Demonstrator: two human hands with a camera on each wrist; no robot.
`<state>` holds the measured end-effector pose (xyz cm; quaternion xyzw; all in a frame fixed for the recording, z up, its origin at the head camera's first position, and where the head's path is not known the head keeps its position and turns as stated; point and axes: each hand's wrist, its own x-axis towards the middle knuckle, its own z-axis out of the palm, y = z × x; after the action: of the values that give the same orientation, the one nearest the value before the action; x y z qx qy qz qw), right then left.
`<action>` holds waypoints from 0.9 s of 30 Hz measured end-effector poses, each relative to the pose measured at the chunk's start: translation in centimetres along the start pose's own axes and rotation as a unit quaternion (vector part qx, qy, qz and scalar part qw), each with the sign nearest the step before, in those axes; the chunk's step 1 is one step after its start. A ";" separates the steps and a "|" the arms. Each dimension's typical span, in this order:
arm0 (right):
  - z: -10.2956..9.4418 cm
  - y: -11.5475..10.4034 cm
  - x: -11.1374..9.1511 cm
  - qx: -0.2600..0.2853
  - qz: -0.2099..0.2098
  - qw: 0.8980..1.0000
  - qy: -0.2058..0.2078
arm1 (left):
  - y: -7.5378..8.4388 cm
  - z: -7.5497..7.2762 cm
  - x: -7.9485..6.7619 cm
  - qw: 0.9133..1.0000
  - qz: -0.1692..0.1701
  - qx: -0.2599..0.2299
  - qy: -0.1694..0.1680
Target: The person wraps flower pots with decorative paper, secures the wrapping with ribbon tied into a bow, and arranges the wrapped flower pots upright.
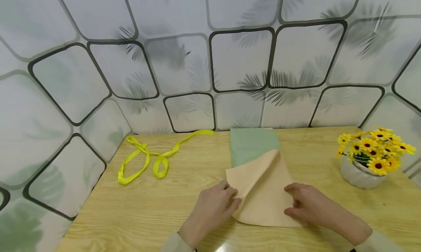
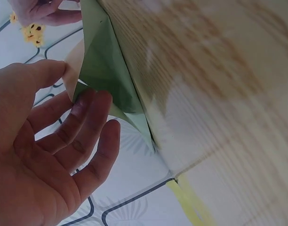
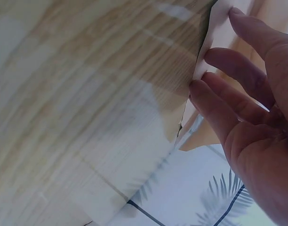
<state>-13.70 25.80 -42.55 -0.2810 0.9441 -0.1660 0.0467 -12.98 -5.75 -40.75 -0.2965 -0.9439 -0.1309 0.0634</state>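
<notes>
A large sheet of wrapping paper [image 1: 269,197], tan on one face and green on the other, lies on the table with its near part folded up so that the tan face shows. Its green far part [image 1: 253,144] is flat. At the left edge, my left hand [image 1: 212,206] pinches the raised flap between thumb and fingers. In the left wrist view the green underside [image 2: 108,66] shows beyond the fingertips. My right hand [image 1: 312,206] touches the right edge with its thumb and fingertips. A loose crease runs diagonally across the tan part.
Yellow ribbon [image 1: 136,175] lies in loops at the back left of the wooden table [image 1: 158,211]. A white pot [image 1: 360,173] of yellow flowers [image 1: 378,146] stands at the right. Patterned wall covering [image 1: 243,58] rises behind the table's back edge.
</notes>
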 end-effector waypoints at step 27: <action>-0.4 1.6 -1.0 -0.020 0.018 0.999 -0.028 | -0.2 0.5 -1.3 0.999 0.009 -0.012 0.036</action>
<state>-13.73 27.76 -42.74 -0.2697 0.9503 -0.1387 0.0703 -12.05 -6.44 -41.47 -0.3009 -0.9367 -0.1519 0.0951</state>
